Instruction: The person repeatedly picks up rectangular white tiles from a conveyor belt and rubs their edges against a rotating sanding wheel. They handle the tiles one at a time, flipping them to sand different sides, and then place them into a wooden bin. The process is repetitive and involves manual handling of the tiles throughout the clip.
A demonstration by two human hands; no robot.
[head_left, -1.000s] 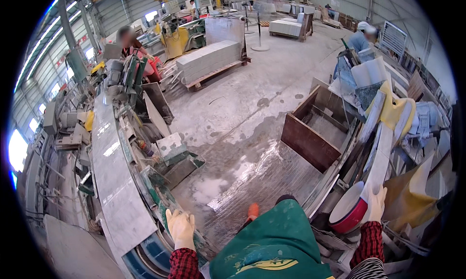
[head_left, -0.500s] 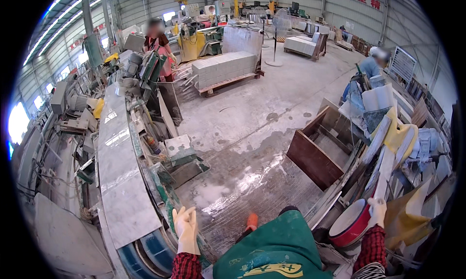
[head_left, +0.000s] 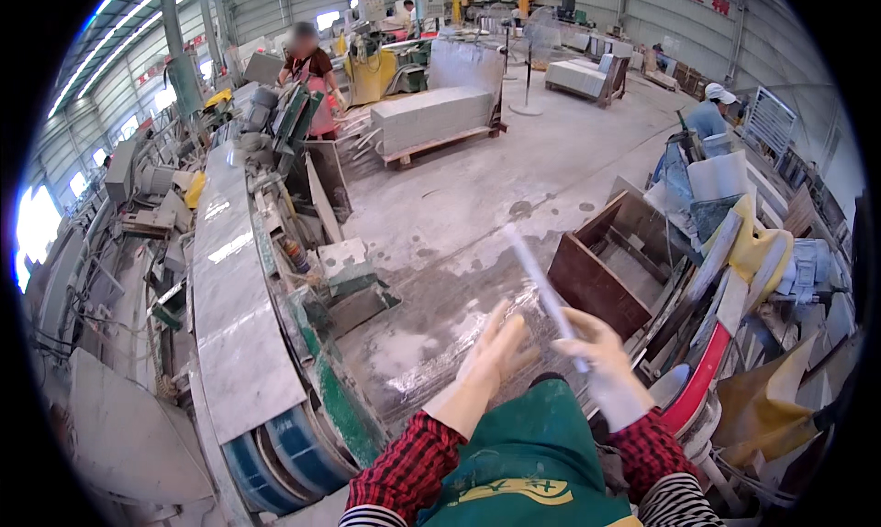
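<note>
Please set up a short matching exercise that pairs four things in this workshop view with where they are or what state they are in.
Things:
1. right hand
2. left hand
3. long stone slab
4. stone block

Places or states:
A. lying on the machine bed at the person's left
B. holding a thin pale strip
C. resting on a pallet far across the floor
D. open, fingers spread, holding nothing

Pairs: 1-B, 2-D, 3-A, 4-C

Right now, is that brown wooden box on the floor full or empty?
Empty, as far as shows. The box is open on top, and only its bare inner walls and bottom can be seen. Its near corner is hidden behind the wall.
</note>
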